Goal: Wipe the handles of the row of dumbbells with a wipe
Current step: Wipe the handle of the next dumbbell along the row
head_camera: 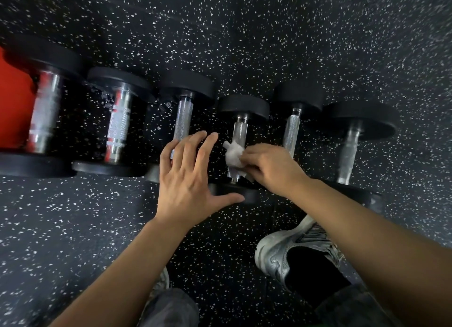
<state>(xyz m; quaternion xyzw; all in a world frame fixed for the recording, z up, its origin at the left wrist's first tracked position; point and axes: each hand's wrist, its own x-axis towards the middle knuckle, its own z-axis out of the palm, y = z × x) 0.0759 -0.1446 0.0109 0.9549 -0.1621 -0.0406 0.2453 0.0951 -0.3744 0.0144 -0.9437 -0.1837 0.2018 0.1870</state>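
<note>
Several black dumbbells with knurled steel handles lie side by side on the speckled floor. My right hand (271, 170) presses a crumpled white wipe (233, 155) around the handle of the fourth dumbbell (240, 131) from the left. My left hand (188, 177) hovers with fingers spread over the near end of the third dumbbell's handle (183, 121), its thumb by the near weight of the fourth dumbbell. Handles of the fifth (291, 131) and sixth dumbbell (348, 150) lie to the right, bigger ones (118, 128) to the left.
A red object (14, 101) sits behind the largest dumbbell (45, 111) at far left. My grey sneaker (288, 251) stands on the black speckled rubber floor (73, 229) just below the right forearm. My knees show at the bottom edge.
</note>
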